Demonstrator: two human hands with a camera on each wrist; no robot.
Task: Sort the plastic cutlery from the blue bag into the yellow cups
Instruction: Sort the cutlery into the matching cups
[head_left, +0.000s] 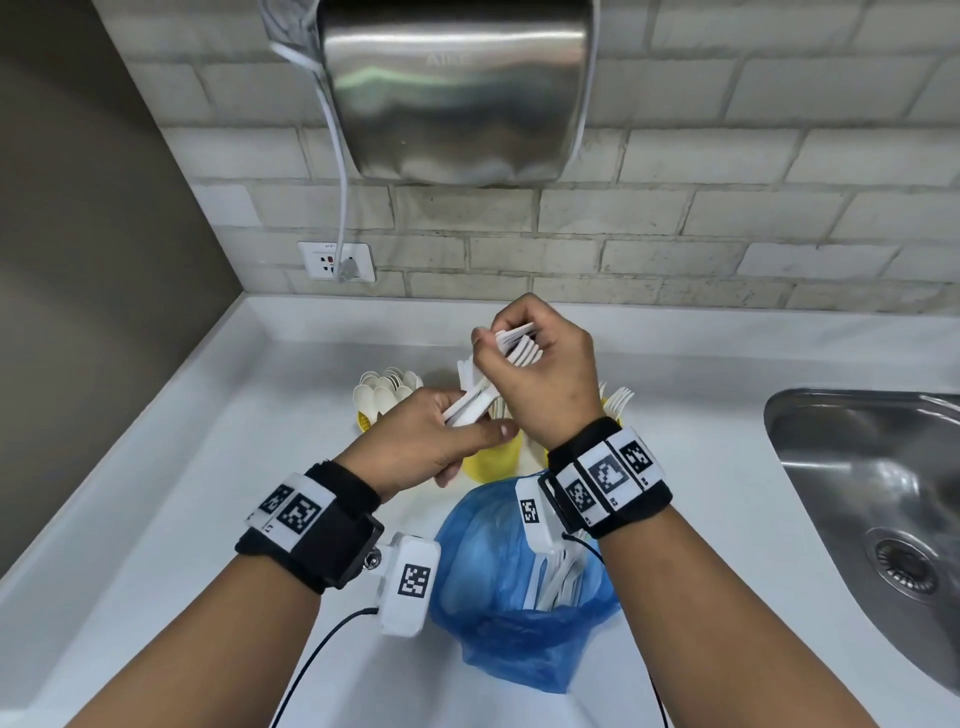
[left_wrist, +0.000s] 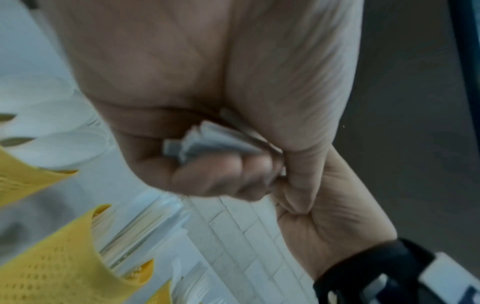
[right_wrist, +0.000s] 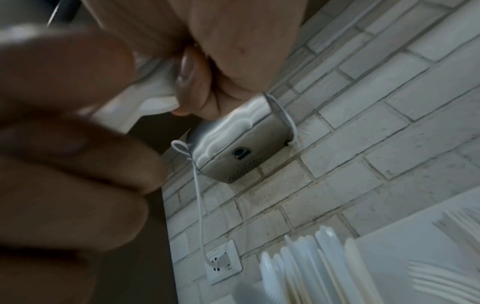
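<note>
Over the white counter (head_left: 208, 467) my left hand (head_left: 462, 431) grips a bunch of white plastic cutlery (head_left: 467, 405) by the handles; their ends (left_wrist: 207, 142) show in its fist. Just above, my right hand (head_left: 498, 338) holds a second white bundle (head_left: 519, 345), thumb (right_wrist: 192, 82) pressed on it. Under the hands stand the yellow cups: a left one (head_left: 364, 422) full of spoons (head_left: 387, 389), a middle one (head_left: 493, 460) and a right one with forks (head_left: 618, 400). The blue bag (head_left: 488, 597) lies open nearer me with white cutlery (head_left: 558, 574) inside.
A steel sink (head_left: 857, 493) is set into the counter at the right. A metal hand dryer (head_left: 457, 88) hangs on the brick wall above the cups, its white cable (head_left: 340, 182) running down to a socket (head_left: 337, 262). A grey wall closes the left side.
</note>
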